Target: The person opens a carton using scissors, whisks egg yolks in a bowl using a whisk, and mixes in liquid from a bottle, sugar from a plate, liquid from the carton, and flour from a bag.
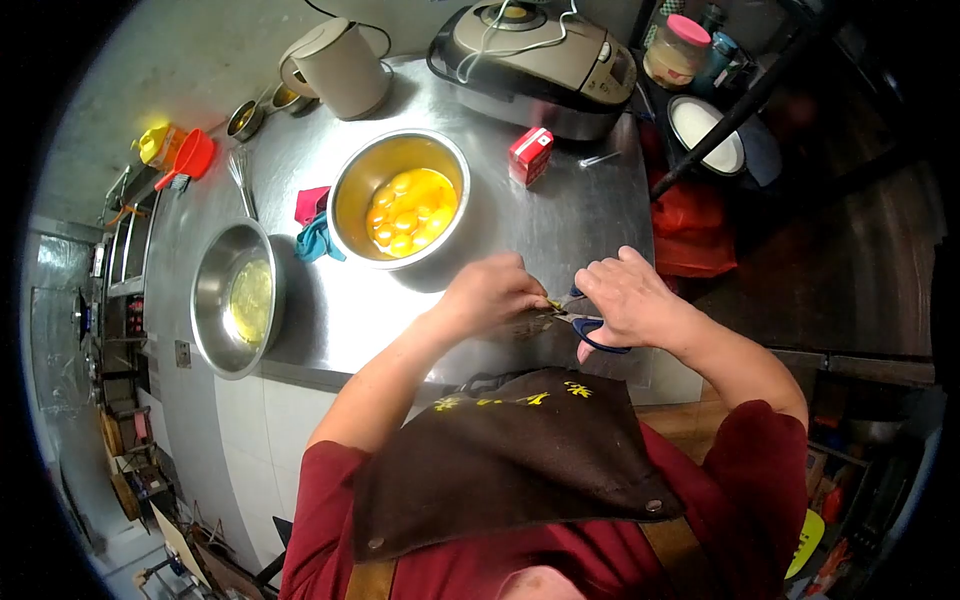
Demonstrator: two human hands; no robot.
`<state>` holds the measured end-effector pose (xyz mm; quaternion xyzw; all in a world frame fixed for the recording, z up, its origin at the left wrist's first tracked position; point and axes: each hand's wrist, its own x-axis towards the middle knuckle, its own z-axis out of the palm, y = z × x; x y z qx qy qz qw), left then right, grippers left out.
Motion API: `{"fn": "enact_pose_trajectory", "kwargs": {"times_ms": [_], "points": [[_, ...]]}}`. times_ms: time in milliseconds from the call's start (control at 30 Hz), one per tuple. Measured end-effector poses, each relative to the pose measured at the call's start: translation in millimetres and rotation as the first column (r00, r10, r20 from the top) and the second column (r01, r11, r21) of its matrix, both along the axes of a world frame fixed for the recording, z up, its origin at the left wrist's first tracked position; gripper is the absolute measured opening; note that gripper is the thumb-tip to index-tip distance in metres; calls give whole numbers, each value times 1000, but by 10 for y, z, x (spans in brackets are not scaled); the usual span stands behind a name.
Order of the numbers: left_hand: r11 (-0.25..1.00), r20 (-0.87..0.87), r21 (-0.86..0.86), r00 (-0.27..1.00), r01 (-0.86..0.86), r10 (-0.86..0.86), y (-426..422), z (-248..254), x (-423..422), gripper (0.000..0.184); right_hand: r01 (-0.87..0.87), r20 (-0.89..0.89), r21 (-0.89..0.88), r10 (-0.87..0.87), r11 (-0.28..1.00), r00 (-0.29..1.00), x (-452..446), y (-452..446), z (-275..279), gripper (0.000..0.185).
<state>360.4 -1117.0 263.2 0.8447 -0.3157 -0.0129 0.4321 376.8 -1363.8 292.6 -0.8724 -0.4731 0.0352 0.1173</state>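
My right hand [634,300] is closed around a pair of scissors [593,332] with dark blue handles, over the front edge of the metal table. The scissor blades point left, toward my left hand [495,292]. Pinched in the left fingers is a small, thin item with a yellowish edge [551,306]; its kind is too small to make out, and the fingers hide most of it. Beyond the left hand stands a steel bowl [343,190] with several egg yolks [408,215] in it. A small red and white carton [531,157] stands behind my hands.
At the left edge sits a wide steel bowl [208,310] with clear yellowish liquid. A whisk [243,185], a teal cloth [318,240] and a red scoop [190,155] lie nearby. A kettle [340,70] and rice cooker [540,75] stand at the back.
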Motion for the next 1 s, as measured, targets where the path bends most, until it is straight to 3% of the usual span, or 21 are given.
{"fn": "enact_pose_trajectory", "kwargs": {"times_ms": [33,100,133,200,333,433,467,533,667,733,867,1000], "points": [[1000,1,-2,1000,-14,14,5,13,-5,7,-2,-4,1,2,1000,1000,-2,-4,2,61],[999,-75,-4,996,-49,49,53,6,19,13,6,-130,-209,-33,978,991,11,-23,12,63],[998,-57,-18,997,-62,61,68,-13,36,13,4,-132,-208,-33,978,991,30,-21,3,63],[996,-29,-30,996,-82,81,59,-24,42,13,-49,46,41,47,998,998,62,-17,5,65],[998,-72,-43,997,-42,39,12,2,55,14,16,-37,-39,-18,999,999,28,187,25,59],[997,-153,-52,987,-53,44,88,40,56,19,43,-176,-115,-63,992,982,23,231,14,65],[997,-155,-52,987,-57,48,131,80,37,19,39,-178,-115,-60,993,982,34,218,-16,65],[993,-295,10,948,-122,119,206,197,-11,16,37,4,0,-37,999,999,46,193,-84,69],[992,-180,123,983,-20,42,411,31,17,20,33,31,39,-35,999,999,54,221,-84,71],[991,-137,131,990,-12,30,377,39,16,15,37,-51,-59,-40,998,998,74,242,-85,74],[999,-107,54,994,-7,12,390,-38,3,13,22,-126,-130,-39,991,991,74,329,-77,74],[999,-116,-18,993,-37,34,415,-78,-13,12,25,-101,-58,-31,998,994,83,296,-116,74]]}}
